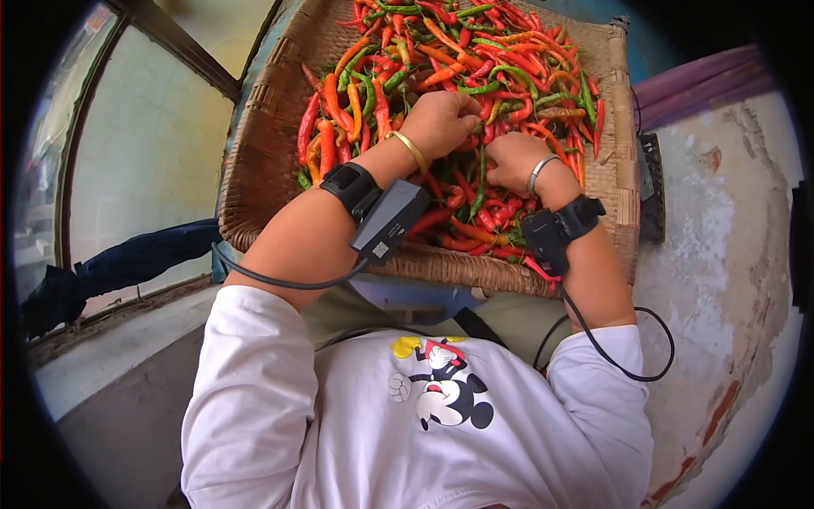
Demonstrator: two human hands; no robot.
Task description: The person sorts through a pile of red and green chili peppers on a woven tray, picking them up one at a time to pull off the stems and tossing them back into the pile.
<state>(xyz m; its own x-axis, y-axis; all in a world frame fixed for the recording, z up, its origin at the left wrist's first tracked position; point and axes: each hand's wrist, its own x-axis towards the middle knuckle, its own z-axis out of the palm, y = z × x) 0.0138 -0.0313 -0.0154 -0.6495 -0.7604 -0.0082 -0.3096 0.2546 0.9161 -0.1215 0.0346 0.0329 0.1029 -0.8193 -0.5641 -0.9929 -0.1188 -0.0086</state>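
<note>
A woven basket (254, 182) is filled with red, green and orange chili peppers (449, 72). Over its middle, my left hand (441, 125) has its fingers curled in at the peppers; what they hold, if anything, is hidden. Just to the right, my right hand (517, 163) reaches down with bent fingers beside a long green pepper (480, 182). The fingertips of that hand are partly out of sight, and I cannot make out what is between them. The hands are close together but apart. Red peppers (487, 216) lie below them, near the basket's front edge.
Black devices are strapped to both wrists, the left one (392, 222) and the right one (547, 242), with cables trailing. A window (140, 144) and dark cloth (127, 263) are at the left. Purple cloth (704, 85) and a worn wall (708, 229) are at the right.
</note>
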